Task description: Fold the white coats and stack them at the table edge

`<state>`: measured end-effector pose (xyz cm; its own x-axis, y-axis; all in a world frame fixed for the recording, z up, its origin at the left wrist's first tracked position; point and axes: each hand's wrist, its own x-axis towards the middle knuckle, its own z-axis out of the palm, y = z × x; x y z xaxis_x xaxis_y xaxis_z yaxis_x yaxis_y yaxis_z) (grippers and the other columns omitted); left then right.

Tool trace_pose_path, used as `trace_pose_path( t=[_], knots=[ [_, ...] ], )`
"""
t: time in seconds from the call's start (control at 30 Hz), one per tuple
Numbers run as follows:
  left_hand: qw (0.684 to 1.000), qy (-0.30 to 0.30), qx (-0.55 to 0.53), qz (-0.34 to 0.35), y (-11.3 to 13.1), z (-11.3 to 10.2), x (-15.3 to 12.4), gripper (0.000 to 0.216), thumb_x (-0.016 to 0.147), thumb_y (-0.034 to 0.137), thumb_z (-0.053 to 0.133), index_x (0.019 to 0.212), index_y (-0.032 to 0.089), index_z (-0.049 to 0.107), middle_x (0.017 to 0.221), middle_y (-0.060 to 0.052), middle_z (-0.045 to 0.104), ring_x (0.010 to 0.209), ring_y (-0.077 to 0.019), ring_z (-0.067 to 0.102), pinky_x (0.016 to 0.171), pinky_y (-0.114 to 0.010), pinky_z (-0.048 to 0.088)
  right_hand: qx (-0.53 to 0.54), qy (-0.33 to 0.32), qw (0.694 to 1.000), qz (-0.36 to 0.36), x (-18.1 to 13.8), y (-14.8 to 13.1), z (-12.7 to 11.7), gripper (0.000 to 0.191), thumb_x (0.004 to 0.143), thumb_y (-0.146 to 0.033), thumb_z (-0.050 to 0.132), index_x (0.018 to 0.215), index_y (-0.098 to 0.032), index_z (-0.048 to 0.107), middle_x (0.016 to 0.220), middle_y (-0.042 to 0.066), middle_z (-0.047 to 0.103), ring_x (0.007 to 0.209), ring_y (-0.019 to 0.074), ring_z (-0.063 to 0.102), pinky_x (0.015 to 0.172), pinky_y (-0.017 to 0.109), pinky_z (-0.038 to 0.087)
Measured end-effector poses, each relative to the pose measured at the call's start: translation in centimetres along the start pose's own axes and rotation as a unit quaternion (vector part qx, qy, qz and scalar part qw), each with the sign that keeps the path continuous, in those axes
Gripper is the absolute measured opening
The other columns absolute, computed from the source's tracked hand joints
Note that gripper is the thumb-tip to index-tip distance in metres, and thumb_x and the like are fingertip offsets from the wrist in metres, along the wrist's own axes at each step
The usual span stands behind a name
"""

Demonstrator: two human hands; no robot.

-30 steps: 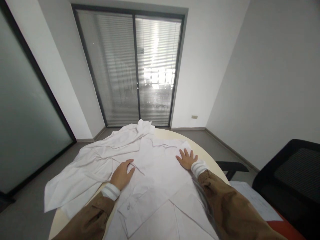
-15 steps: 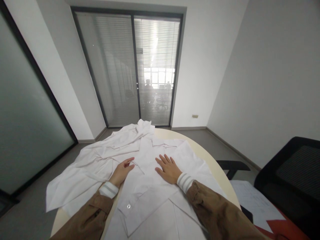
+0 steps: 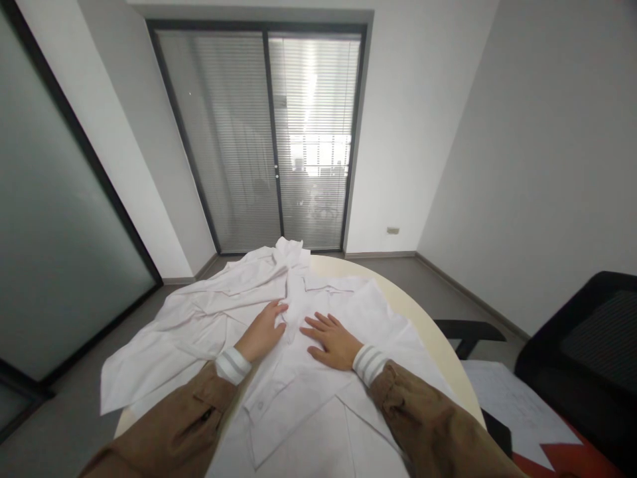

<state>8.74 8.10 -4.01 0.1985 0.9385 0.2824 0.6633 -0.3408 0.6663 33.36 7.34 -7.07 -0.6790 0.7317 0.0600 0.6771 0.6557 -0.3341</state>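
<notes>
A white shirt (image 3: 199, 325) lies spread over a round cream table (image 3: 423, 325), one part hanging off the left edge. My left hand (image 3: 262, 330) rests on the cloth near the shirt's middle, fingers together and pointing forward. My right hand (image 3: 332, 340) lies flat just to its right, fingers stretched out on the fabric. Both hands press on the shirt and hold nothing. Brown sleeves with striped cuffs cover my forearms.
A black chair (image 3: 582, 358) stands at the right, with white paper (image 3: 517, 411) on a red surface beside it. Sliding glass doors with blinds (image 3: 269, 139) are straight ahead. A frosted glass wall (image 3: 54, 232) runs along the left.
My right hand slid left from the shirt's right edge to its middle. My left hand moved forward and right, so the two hands now lie close together.
</notes>
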Motion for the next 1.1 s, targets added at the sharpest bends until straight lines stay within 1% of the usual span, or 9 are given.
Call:
trace_pose_path(
  t=[0.17,0.27,0.43,0.6,0.7,0.8,0.9,1.0,1.1],
  knots=[
    [0.999,-0.008,0.05,0.01,0.1,1.1,0.0,0.05,0.079,0.018,0.053,0.129,0.012,0.06,0.145,-0.015,0.052,0.138,-0.0259,0.045,0.12,-0.044,0.027,0.007,0.021,1.0,0.012,0.8,-0.4,-0.6,0.052,0.093,-0.047,0.048,0.14,-0.024,0.05,0.153,0.009,0.044,0.142,0.0314,0.035,0.115,0.052,0.026],
    [0.998,0.019,0.055,-0.001,-0.7,1.4,-0.4,0.049,0.081,0.021,0.053,0.13,0.012,0.059,0.143,-0.015,0.053,0.136,-0.0266,0.047,0.119,-0.044,0.029,0.001,0.067,0.997,0.048,2.4,-0.8,-0.6,0.055,0.095,-0.046,0.045,0.143,-0.019,0.045,0.149,0.013,0.047,0.137,0.0293,0.041,0.112,0.048,0.031],
    [0.997,0.054,0.037,-0.051,-2.3,1.4,-1.2,0.052,0.083,0.03,0.054,0.132,0.011,0.055,0.143,-0.016,0.052,0.137,-0.0271,0.045,0.118,-0.042,0.029,-0.015,0.026,0.996,0.079,5.7,-0.8,0.4,0.074,0.096,-0.059,0.033,0.157,-0.018,0.022,0.164,0.012,0.019,0.151,0.0316,0.013,0.119,0.053,0.014],
    [0.991,0.033,0.01,-0.132,-3.4,1.1,-1.3,0.061,0.081,0.033,0.056,0.135,0.004,0.049,0.145,-0.022,0.049,0.139,-0.0296,0.043,0.118,-0.041,0.027,-0.023,-0.035,0.996,0.081,7.0,-0.3,1.3,0.087,0.089,-0.075,0.033,0.159,-0.028,0.014,0.166,0.007,0.008,0.15,0.0393,-0.001,0.117,0.063,0.005],
    [0.992,0.017,0.016,-0.12,-3.3,1.2,-1.2,0.064,0.082,0.034,0.055,0.139,0.006,0.045,0.149,-0.022,0.044,0.142,-0.029,0.038,0.12,-0.042,0.024,-0.022,-0.026,0.995,0.099,7.2,-0.2,1.5,0.087,0.087,-0.079,0.029,0.159,-0.032,0.013,0.166,0.004,0.006,0.149,0.0428,-0.006,0.114,0.068,-0.002],
    [0.995,-0.002,0.059,-0.076,-2.3,1.5,-1.1,0.067,0.084,0.034,0.053,0.144,0.005,0.039,0.154,-0.022,0.036,0.147,-0.0289,0.029,0.121,-0.044,0.022,-0.008,-0.023,0.995,0.095,7.5,0.0,1.7,0.076,0.094,-0.07,0.024,0.158,-0.029,0.016,0.166,0.006,0.007,0.151,0.0374,-0.005,0.114,0.066,-0.006],
    [0.994,-0.03,0.101,-0.036,0.0,1.6,-1.0,0.068,0.086,0.032,0.05,0.146,0.004,0.036,0.157,-0.021,0.031,0.147,-0.0278,0.028,0.12,-0.042,0.025,0.101,0.015,0.99,0.095,8.1,0.3,1.6,0.064,0.099,-0.055,0.028,0.155,-0.023,0.031,0.163,0.009,0.021,0.152,0.0315,0.006,0.118,0.059,-0.002],
    [0.989,-0.067,0.132,-0.028,3.0,1.4,-1.0,0.068,0.087,0.031,0.051,0.148,0.007,0.035,0.16,-0.017,0.027,0.144,-0.0279,0.035,0.117,-0.039,0.032,0.253,0.09,0.955,0.124,8.8,0.8,0.9,0.056,0.101,-0.049,0.03,0.142,-0.017,0.051,0.15,0.013,0.047,0.143,0.027,0.034,0.12,0.047,0.018],
    [0.98,-0.113,0.165,-0.026,5.8,1.5,-1.3,0.069,0.087,0.032,0.053,0.149,0.011,0.034,0.162,-0.014,0.023,0.137,-0.0303,0.045,0.112,-0.04,0.039,0.318,0.132,0.925,0.16,9.8,1.4,0.1,0.054,0.102,-0.05,0.028,0.134,-0.016,0.055,0.132,0.013,0.062,0.122,0.0222,0.057,0.108,0.038,0.039]
  ],
)
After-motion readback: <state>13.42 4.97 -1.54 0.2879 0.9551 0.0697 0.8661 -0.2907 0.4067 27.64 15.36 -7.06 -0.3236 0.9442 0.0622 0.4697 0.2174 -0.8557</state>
